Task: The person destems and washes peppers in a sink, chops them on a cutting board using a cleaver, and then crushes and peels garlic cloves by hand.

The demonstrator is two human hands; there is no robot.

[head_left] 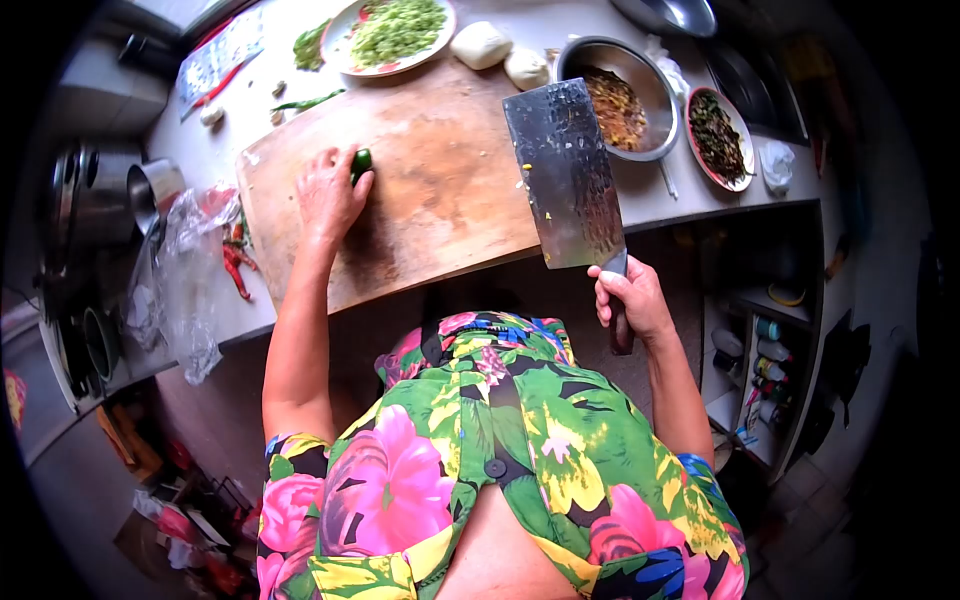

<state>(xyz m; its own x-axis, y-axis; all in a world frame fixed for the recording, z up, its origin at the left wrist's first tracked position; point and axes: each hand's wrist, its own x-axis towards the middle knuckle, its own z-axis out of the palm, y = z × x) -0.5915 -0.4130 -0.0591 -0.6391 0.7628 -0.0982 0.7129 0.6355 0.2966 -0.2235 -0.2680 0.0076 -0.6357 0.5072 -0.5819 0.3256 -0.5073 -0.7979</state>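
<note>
My right hand grips the handle of a cleaver, whose broad wet blade points away from me at the board's right edge, with small yellow bits stuck on it. On the wooden cutting board, my left hand is closed on a dark green pepper. Only the pepper's end shows beyond the fingers; the rest is hidden.
Beyond the board sit a plate of chopped green vegetable, two white lumps and a metal bowl of brown food. An oval dish stands at right. Red chilies and a plastic bag lie at left.
</note>
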